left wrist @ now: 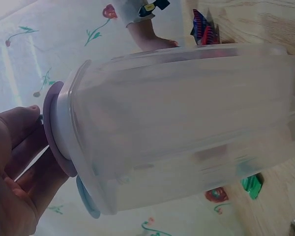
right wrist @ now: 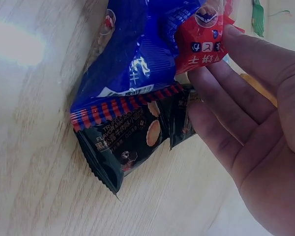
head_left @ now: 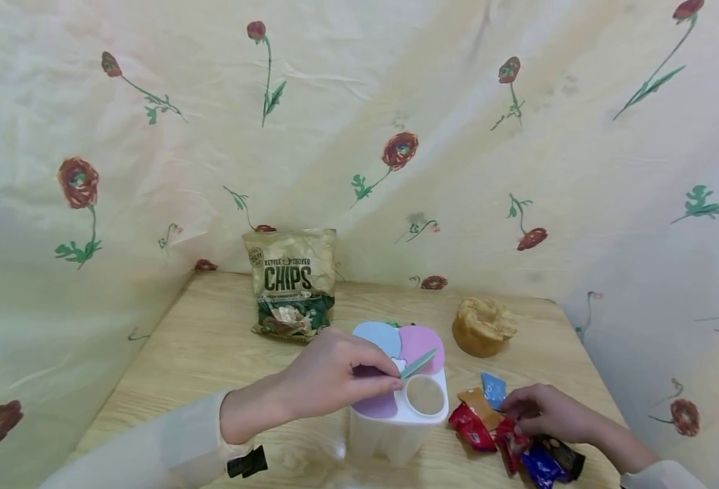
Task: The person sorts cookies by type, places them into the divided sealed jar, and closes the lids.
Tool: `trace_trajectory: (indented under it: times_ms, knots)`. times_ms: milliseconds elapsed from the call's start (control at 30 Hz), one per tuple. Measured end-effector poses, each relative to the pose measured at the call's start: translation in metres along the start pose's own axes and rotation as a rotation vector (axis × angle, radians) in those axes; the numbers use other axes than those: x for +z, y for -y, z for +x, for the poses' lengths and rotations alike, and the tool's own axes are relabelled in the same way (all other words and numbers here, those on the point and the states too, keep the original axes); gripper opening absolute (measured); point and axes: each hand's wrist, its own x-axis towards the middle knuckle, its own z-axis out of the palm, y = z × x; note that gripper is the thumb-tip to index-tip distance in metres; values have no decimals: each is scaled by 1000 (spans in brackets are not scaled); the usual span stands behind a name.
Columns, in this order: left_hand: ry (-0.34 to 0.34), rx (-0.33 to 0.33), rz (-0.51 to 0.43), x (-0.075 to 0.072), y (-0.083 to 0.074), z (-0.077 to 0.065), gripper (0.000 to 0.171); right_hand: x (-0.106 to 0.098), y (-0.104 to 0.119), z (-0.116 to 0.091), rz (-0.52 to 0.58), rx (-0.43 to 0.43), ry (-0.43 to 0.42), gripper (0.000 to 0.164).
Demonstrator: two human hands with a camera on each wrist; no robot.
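The left hand (head_left: 329, 373), its forearm slanting from eight o'clock, is pinching the tilted green flap (head_left: 421, 363) between thumb and fingers over the translucent lidded container (head_left: 390, 438), whose round opening (head_left: 425, 395) is showing at the lid's four o'clock. The right hand (head_left: 558, 414), its fingers loosely bending, is lying at the container's four o'clock, thumb touching a red biscuit packet (right wrist: 201, 51) beside a blue packet (right wrist: 137, 54), though I cannot tell whether it is gripping. The container is standing upright on the wooden table (head_left: 213, 326), a kettle-cooked chips bag (head_left: 292, 282) leaning at its ten o'clock.
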Motion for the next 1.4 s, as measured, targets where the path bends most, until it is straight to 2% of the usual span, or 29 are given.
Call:
trace_trajectory:
  times_ms: [300,667,800,900,1100,1300,1400]
  knots:
    - [9,-17,8,1,0,0,4,1,-4,4,29,13,13,24]
    - [16,-17,10,1,-1,1,4,3,-2,4,-26,24,-7,14]
    - [18,-19,4,1,-1,1,4,1,2,3,-31,-2,-31,13]
    - [13,-16,-1,1,-1,1,4,-2,8,4,-35,-58,-61,14]
    - [-6,-15,-4,2,-1,1,5,-15,35,3,-26,-165,-134,16]
    - [-23,-18,3,3,-1,2,5,-26,81,-3,-79,-232,-260,21]
    - [-20,-15,1,3,-1,2,3,-28,106,-5,-126,-300,-326,25]
